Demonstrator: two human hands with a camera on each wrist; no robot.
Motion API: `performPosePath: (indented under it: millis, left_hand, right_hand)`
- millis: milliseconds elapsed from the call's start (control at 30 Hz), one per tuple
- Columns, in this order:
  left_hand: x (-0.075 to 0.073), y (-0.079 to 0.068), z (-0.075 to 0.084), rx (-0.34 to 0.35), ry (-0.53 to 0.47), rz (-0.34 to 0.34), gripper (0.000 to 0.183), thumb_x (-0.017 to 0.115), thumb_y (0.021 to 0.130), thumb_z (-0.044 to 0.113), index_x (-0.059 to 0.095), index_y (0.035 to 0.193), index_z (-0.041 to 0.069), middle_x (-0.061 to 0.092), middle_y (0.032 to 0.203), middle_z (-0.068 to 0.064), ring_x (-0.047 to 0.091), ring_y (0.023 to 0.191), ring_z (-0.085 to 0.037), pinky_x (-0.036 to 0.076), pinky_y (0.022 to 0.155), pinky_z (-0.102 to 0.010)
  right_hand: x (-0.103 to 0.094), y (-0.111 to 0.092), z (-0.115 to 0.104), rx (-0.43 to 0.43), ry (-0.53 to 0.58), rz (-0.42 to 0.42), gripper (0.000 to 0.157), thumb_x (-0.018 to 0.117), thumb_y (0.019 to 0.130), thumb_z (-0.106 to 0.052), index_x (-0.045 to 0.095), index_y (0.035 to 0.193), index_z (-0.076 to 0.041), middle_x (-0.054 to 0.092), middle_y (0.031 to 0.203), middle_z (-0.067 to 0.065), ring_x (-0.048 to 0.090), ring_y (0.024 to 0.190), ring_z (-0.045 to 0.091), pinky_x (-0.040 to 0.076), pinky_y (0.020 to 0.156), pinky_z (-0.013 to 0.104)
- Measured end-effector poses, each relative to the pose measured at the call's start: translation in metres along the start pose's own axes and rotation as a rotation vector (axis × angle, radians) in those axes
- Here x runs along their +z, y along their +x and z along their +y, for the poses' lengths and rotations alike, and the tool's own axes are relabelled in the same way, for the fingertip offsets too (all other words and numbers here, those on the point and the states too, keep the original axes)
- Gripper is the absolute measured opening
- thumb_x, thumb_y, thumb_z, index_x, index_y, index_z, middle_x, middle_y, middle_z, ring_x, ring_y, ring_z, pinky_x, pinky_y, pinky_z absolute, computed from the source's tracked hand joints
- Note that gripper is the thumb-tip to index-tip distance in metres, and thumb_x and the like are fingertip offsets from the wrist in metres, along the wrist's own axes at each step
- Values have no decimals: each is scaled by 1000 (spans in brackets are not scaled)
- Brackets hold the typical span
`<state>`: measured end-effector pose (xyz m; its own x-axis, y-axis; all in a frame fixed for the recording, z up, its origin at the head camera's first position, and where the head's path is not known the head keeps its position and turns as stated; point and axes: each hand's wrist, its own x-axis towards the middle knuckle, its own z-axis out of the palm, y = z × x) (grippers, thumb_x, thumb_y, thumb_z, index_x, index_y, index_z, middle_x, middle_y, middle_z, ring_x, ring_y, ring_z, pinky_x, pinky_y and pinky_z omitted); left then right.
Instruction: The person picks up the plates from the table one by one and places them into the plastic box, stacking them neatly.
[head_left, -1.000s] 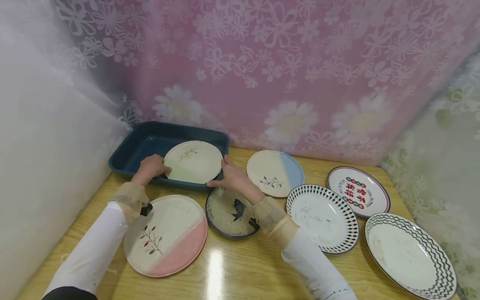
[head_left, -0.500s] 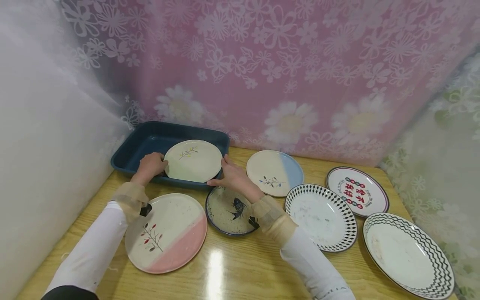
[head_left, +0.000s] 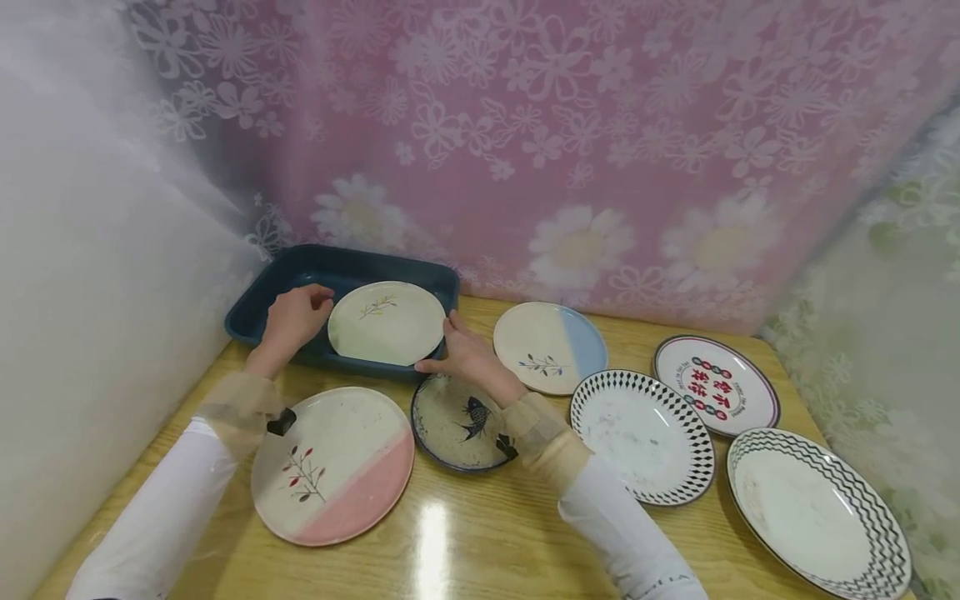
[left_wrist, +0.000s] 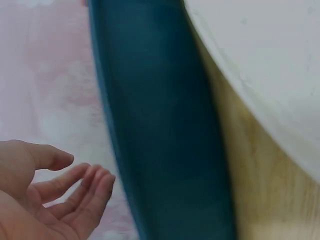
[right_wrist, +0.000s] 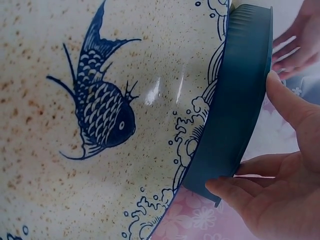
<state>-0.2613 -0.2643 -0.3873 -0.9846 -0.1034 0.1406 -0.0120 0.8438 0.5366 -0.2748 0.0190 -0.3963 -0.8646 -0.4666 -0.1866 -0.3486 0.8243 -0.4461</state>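
Note:
The cream-and-green plate (head_left: 386, 321) with a yellow sprig lies in the dark blue rectangular basin (head_left: 300, 287), at its right end. My left hand (head_left: 294, 315) hovers over the basin's left part, apart from the plate's left edge, fingers loosely bent and nothing in them, as the left wrist view also shows. At the basin's front right corner, my right hand (head_left: 472, 354) spreads its thumb and fingers along the rim, right beside the plate's edge. Below my right wrist is the speckled fish plate (head_left: 453, 425), which fills much of the right wrist view.
Near my left forearm lies a large cream-and-pink plate (head_left: 337, 467). To the right are a cream-and-blue plate (head_left: 536, 337), an oval diamond-rimmed plate (head_left: 637, 442), a plate with red lettering (head_left: 742, 379) and a wavy-rimmed oval dish (head_left: 802, 508). A floral curtain (head_left: 577, 167) hangs behind.
My left hand has let go of the plate's left edge and moved up and to the left. The right hand and the plate have hardly moved.

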Motion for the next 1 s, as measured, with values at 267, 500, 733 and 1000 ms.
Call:
performPosePath:
  millis: [267, 500, 733, 1000]
  left_hand:
    - [-30, -36, 19, 129, -109, 141, 31, 50, 108, 25, 69, 127, 10, 77, 97, -12, 70, 75, -27, 40, 42, -29]
    - [-45, -75, 3, 151, -105, -45, 28, 53, 108, 26, 72, 119, 8, 76, 87, -6, 69, 73, -20, 52, 55, -27]
    - [-30, -106, -44, 80, -25, -281, 25, 59, 104, 20, 72, 117, 3, 73, 97, -12, 69, 77, -21, 54, 59, -29]
    - [-8, -125, -77, -5, 67, -460, 22, 66, 99, 22, 63, 105, 2, 68, 87, -7, 61, 68, -16, 49, 61, -32]
  right_hand:
    - [1, 1, 4, -15, -9, 12, 102, 70, 92, -53, 15, 161, -2, 6, 169, 16, 37, 146, 34, 42, 111, 46]
    - [5, 1, 5, -39, -16, 15, 101, 69, 93, -54, 15, 161, -1, 5, 169, 16, 30, 150, 33, 38, 115, 47]
    - [7, -1, 4, -35, -20, 16, 102, 65, 94, -57, 13, 161, -1, 3, 170, 15, 54, 131, 35, 52, 93, 44]
    - [6, -2, 5, -45, -46, 22, 103, 65, 94, -58, 14, 161, 1, 3, 169, 17, 57, 128, 35, 53, 88, 42]
